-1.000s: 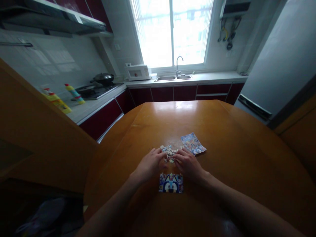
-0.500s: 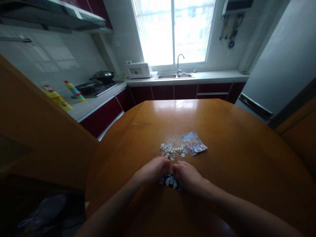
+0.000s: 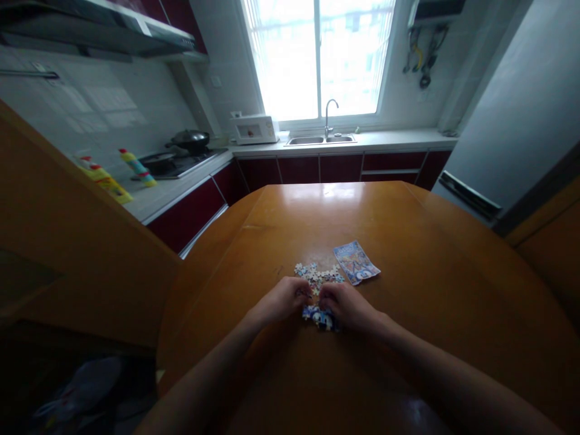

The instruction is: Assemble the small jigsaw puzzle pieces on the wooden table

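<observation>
A: Orange-brown wood, the table (image 3: 408, 229). What lies between the hands?

B: The assembled puzzle section (image 3: 319, 318), blue and white, on the table's near part. The left hand (image 3: 281, 300) and the right hand (image 3: 348, 305) each curl their fingers closed on its far edge, fingertips almost meeting.

A: And beyond them?

B: Loose puzzle pieces (image 3: 316, 273) lie just past the fingers, with a picture card (image 3: 356, 263) beside them to the right.

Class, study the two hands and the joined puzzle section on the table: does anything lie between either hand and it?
Nothing visible does. The left hand and right hand both touch the puzzle section, fingers curled at its far edge. The loose pieces and picture card lie beyond the hands, on the table.
</observation>
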Tool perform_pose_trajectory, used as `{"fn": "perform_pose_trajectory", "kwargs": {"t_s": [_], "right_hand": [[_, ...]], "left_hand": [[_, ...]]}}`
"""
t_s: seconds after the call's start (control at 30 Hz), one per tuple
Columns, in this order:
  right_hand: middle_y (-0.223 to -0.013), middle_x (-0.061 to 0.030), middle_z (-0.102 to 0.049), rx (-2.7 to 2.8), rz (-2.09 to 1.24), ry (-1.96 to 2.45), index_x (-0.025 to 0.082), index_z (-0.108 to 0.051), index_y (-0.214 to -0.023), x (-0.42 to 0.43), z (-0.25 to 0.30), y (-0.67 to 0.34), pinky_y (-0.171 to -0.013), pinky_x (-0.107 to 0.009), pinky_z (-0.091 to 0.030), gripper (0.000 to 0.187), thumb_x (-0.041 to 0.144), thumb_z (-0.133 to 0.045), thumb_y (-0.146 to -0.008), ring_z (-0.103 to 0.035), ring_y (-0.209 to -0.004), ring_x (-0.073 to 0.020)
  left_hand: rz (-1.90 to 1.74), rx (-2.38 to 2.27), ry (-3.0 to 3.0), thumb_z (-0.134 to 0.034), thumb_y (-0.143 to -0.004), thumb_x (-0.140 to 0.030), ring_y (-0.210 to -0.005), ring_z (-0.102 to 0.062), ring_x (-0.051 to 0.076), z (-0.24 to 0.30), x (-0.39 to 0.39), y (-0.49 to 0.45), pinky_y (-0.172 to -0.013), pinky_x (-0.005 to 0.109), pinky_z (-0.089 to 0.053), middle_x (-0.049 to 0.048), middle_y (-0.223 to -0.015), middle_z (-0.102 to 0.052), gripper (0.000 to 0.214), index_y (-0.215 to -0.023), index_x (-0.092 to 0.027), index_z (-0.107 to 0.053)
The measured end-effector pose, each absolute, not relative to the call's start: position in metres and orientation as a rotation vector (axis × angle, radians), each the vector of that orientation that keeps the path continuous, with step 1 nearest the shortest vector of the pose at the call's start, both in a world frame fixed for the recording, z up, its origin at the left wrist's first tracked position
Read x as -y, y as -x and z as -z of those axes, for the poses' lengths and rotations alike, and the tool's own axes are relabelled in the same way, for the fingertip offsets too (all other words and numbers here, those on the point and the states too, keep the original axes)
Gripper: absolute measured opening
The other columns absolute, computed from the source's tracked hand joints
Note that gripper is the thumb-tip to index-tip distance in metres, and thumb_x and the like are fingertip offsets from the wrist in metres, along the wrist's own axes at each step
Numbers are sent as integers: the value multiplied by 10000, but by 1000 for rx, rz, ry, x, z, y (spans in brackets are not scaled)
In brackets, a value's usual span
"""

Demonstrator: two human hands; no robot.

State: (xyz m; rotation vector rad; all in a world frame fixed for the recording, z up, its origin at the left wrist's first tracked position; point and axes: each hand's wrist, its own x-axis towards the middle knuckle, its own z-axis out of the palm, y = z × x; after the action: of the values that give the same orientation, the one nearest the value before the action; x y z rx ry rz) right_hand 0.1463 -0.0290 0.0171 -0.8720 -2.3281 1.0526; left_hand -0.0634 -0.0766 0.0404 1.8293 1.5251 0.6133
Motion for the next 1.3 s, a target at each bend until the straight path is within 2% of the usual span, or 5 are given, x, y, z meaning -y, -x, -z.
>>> {"fn": "perform_pose_trajectory", "kwargs": {"t_s": [0.23,0.63,0.83,1.03,1.3], "right_hand": [[-773,-28,-709,2146,-1077,868,166,-703,-817,15,-13,-146,-697,-260,-468,149,131,-561,-848,-629,-734,-166],[-1198,-113,-665,2399,-626,1009,192,-731,-1059,8,-40,-159,-924,-327,-455,242,128,-565,-896,-621,-1070,-222],[-995,-94,-693,2835,-734,1028,192,-745,-945,19,-65,-174,-702,-284,-420,180,219,-714,-769,-635,-844,-219],[-687,-37,-694,2855,-878,1068,174,-726,-697,8,-54,-172,-575,-242,-333,180,77,-588,-761,-585,-633,-149],[-1068,-115,-671,2558,-630,1116,175,-712,-1058,8,-52,-162,-820,-284,-416,254,128,-537,-881,-607,-942,-206]], "left_hand": [[-782,-1537,-1825,-515,-871,-139,-742,-646,159,-28,63,64,-706,235,-483,52,-813,-739,260,-946,-127,-764],[-910,-1437,-2134,-500,-939,-118,-1177,-603,219,-32,64,67,-1036,384,-468,98,-1323,-620,355,-1213,-230,-696],[-428,-1316,-2218,-768,-816,-324,-987,-611,209,-65,85,58,-864,299,-498,53,-1073,-642,263,-1059,-233,-724],[-281,-1218,-2235,-739,-824,-188,-904,-613,179,-67,87,53,-837,276,-458,30,-979,-651,148,-967,-227,-741],[-388,-1108,-2157,-664,-860,-104,-844,-626,154,-65,82,58,-788,247,-469,34,-919,-686,137,-955,-178,-729]]}}
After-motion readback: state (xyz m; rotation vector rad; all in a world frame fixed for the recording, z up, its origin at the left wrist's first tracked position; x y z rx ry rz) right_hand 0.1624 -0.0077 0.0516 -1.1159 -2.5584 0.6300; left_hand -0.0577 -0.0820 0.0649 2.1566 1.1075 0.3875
